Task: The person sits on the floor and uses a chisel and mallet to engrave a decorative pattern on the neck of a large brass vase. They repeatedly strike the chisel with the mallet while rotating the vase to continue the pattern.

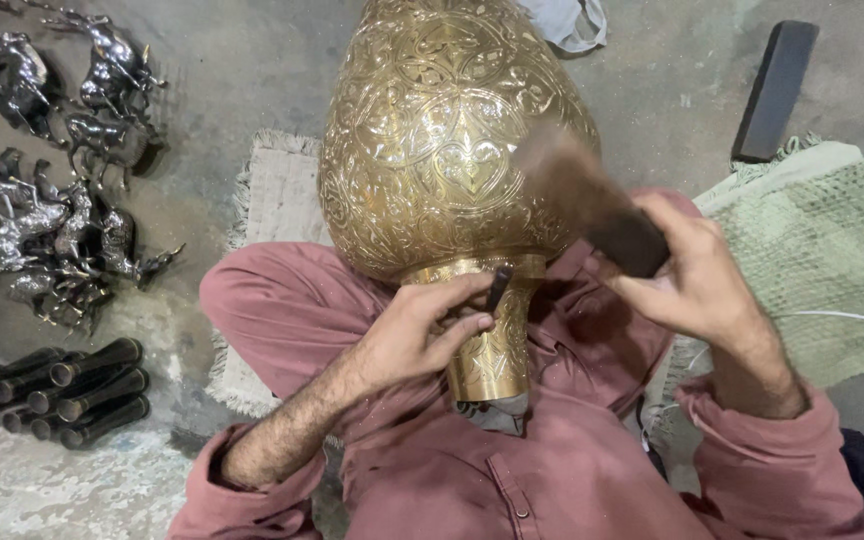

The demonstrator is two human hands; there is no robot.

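Observation:
A large engraved brass vase (442,140) lies on my lap, its wide body pointing away and its narrow neck (497,340) toward me. My left hand (422,330) pinches a short dark chisel (498,287) with its tip against the neck's collar. My right hand (687,265) grips a dark wooden mallet (592,200), blurred, raised to the right of the vase and above the chisel. Both arms wear rolled reddish sleeves.
Several dark metal horse figurines (62,170) lie in a heap on the concrete floor at left, with a bundle of dark metal tubes (62,390) below them. A fringed mat (277,200) lies under the vase. A green woven mat (822,250) and a black bar (774,90) are at right.

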